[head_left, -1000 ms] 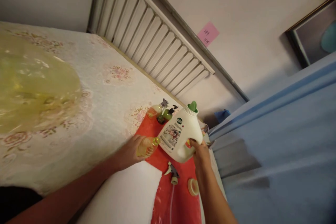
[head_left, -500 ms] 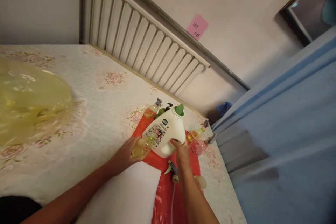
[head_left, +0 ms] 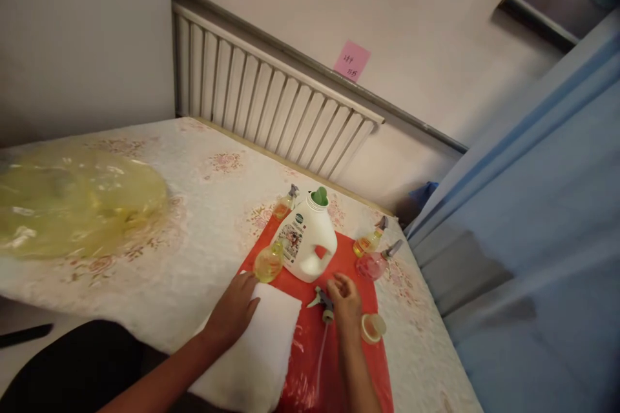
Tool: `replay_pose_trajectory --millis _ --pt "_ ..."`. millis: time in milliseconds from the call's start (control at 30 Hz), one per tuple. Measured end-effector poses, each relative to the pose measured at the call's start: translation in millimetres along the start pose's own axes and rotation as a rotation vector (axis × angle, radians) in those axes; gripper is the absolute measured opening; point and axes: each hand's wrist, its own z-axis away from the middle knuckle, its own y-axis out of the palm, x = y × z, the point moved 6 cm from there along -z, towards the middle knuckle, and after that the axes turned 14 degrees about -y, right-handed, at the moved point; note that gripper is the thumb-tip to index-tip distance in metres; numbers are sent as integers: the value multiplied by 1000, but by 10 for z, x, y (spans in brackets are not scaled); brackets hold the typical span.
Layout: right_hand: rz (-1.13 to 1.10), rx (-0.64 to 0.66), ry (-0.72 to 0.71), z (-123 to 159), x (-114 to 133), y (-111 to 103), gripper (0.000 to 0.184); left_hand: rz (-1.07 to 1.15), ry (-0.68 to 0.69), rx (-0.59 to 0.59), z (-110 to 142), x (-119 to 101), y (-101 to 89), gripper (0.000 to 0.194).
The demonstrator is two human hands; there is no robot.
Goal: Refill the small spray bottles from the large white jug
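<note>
A white detergent jug (head_left: 310, 242) with an uncapped top and a green spout stands on a red plastic sheet (head_left: 346, 248). Just left of it is a small round bottle of yellow liquid (head_left: 268, 262), without a spray top. My left hand (head_left: 235, 310) rests open at the edge of a folded white towel (head_left: 261, 342), its fingertips just below that bottle. My right hand (head_left: 346, 300) is empty, its fingers loosely bent and apart, beside a grey spray trigger head (head_left: 323, 303) whose clear dip tube trails over the red sheet. Right of my wrist lies a pale round cap (head_left: 372, 328).
Spray bottles stand around the sheet: an orange one (head_left: 282, 206) behind the jug, a yellow one (head_left: 368, 243) and a pink one (head_left: 372, 266) at right. A yellow plastic bag (head_left: 87, 200) lies on the flowered tablecloth (head_left: 203, 206). A radiator (head_left: 271, 97) and blue curtain (head_left: 523, 219) border the table.
My left hand has let go of the yellow bottle, which now stands by the jug. My right hand has released the jug's handle and moved down toward the trigger head. The view has shifted.
</note>
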Motion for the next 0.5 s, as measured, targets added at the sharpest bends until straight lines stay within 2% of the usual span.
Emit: replay_pose_trajectory --millis 100,200,267,400,500 --pt "-9 146 -37 108 59 263 37 -137 49 29 143 -4 105 32" --pt "-3 227 -63 188 118 558 34 -221 102 -5 209 -2 132 32" --pt "8 275 -98 222 156 770 46 -265 120 -43 224 -10 129 32" --pt "261 332 -337 222 272 1153 74 -303 136 -85 237 -37 120 32" --pt "378 324 -438 189 290 1376 81 -294 133 -96 237 -45 103 30"
